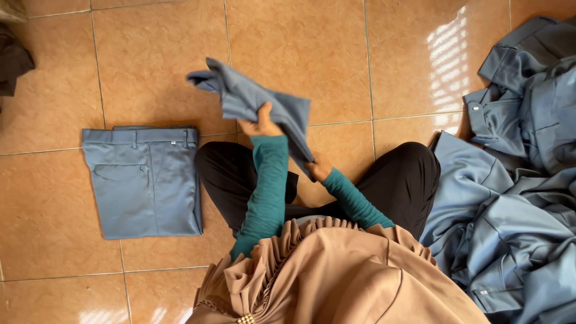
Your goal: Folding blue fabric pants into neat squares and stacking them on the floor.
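I sit cross-legged on a tiled floor in black trousers, teal sleeves and a tan headscarf. Both hands hold up a blue-grey garment (249, 96) above my knees. My left hand (262, 122) grips its middle from below, thumb up. Lower and to the right, my right hand (318, 168) pinches the garment's trailing edge. One end of the cloth sticks out to the upper left.
A neatly folded pair of blue-grey trousers (144, 180) lies flat on the floor (150, 54) to my left. A large loose heap of the same blue-grey garments (516, 180) fills the right side. Dark cloth (11, 60) shows at the top left edge.
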